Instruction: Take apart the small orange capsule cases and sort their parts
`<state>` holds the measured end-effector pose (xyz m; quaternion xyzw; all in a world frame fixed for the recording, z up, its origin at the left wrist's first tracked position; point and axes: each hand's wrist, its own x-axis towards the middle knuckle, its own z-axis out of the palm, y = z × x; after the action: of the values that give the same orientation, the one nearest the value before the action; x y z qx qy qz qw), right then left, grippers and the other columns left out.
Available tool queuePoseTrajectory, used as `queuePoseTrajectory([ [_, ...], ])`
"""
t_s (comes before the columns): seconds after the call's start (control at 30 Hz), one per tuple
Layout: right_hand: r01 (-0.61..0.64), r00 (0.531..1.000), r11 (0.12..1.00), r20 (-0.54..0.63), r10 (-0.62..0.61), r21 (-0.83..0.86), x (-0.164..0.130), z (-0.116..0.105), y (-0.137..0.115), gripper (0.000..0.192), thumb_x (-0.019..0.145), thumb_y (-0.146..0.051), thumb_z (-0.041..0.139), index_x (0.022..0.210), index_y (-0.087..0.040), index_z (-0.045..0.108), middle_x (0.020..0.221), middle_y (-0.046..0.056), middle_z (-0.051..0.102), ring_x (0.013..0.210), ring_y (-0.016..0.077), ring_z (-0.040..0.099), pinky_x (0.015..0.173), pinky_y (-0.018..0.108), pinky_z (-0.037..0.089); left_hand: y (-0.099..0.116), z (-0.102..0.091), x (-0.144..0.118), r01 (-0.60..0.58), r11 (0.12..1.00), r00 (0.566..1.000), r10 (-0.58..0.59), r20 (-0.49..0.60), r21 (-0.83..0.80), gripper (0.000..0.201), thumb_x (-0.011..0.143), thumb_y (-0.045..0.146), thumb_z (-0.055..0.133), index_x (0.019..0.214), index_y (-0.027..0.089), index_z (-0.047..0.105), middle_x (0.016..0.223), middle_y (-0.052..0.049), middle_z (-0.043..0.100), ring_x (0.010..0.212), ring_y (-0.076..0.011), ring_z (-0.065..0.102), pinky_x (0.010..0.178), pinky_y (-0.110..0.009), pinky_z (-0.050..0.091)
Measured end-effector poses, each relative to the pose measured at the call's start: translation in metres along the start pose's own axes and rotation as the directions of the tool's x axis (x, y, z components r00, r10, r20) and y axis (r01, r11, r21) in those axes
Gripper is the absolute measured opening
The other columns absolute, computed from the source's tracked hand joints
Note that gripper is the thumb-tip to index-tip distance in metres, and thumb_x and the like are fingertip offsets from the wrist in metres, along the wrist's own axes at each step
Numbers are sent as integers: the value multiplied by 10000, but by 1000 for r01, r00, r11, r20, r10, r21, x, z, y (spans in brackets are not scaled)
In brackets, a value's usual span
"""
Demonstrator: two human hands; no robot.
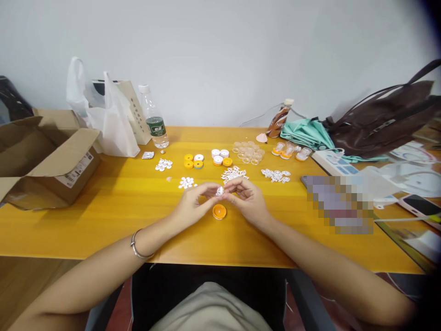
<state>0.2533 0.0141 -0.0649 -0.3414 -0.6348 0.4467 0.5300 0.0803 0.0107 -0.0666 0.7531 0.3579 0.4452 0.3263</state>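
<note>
**Small white piece held over an orange cap**

On the far left I see an open box (44, 156) on the desk (103, 220). Next to it is a white bag (110, 124) and a water bottle (154, 117).

Moving right, little piles of parts lie in rows. There are white bits (164, 164), some orange rings (193, 161), and white and orange caps (220, 157). These look like parts waiting to be used. Clear cups (248, 152) sit behind them, and three pieces near them (289, 151) look put together, so I think some of the work is done and a lot is left.

In the middle, my left hand (193, 202) and right hand (248, 200) meet. Both are pinched shut on one small white piece (219, 191), fingertips touching it from each side. It is lifted off the desk. Just below it, between my hands, an orange cap (219, 211) lies flat, not touched.

On the right are a green cloth (303, 133), a brown bag (382, 122) and a phone (422, 207).
</note>
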Motion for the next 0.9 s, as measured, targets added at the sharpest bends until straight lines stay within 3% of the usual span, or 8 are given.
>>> queuePoseTrajectory([
  [0.13, 77, 996, 993, 47, -73, -91, -2, 1, 4, 202, 727, -282, 670, 894, -212, 581, 777, 3, 609, 724, 115, 575, 737, 279, 483, -1, 1, 0, -15, 999, 1000, 16, -19, 45, 229, 797, 300, 594, 977, 161, 621, 923, -54, 681, 807, -142, 622, 791, -276, 498],
  [0.3, 132, 991, 979, 15, -132, -155, -3, -1, 6, 196, 758, -312, 637, 925, -217, 595, 825, 21, 617, 761, 132, 577, 752, 302, 487, -1, 0, 5, 108, 975, 994, -106, 18, -194, 295, 776, 348, 610, 994, 149, 609, 967, -72, 677, 836, -161, 628, 799, -295, 495],
  [0.37, 155, 988, 975, 16, -154, -159, -4, -2, 5, 194, 759, -310, 638, 928, -222, 599, 820, 22, 623, 761, 136, 579, 749, 306, 489, 0, -1, 7, 143, 967, 990, -135, 50, -210, 272, 815, 384, 545, 927, 145, 615, 891, -56, 680, 783, -146, 622, 756, -275, 493],
  [0.5, 175, 984, 970, 70, -166, -169, -7, -1, 7, 189, 751, -297, 651, 923, -235, 605, 773, 8, 627, 730, 135, 578, 727, 300, 489, 0, -4, 8, 171, 975, 979, -153, 133, -138, 293, 852, 396, 474, 773, 142, 596, 706, -13, 626, 696, -124, 581, 697, -241, 462],
  [0.63, 203, 977, 962, 97, -188, -185, -6, -1, 10, 173, 770, -285, 630, 932, -233, 602, 804, 11, 624, 743, 132, 567, 729, 297, 476, -1, -4, 6, 178, 981, 970, -161, 182, -78, 284, 881, 380, 416, 793, 149, 556, 733, -9, 592, 718, -123, 547, 703, -239, 436],
  [0.9, 195, 970, 965, 179, -164, -173, -9, 4, -3, 140, 797, -304, 589, 915, -230, 587, 746, 1, 582, 691, 124, 538, 685, 280, 457, -4, -4, 3, 63, 992, 971, -87, 224, 109, 304, 902, 359, 338, 742, 158, 502, 697, -6, 514, 686, -127, 473, 660, -242, 385],
])
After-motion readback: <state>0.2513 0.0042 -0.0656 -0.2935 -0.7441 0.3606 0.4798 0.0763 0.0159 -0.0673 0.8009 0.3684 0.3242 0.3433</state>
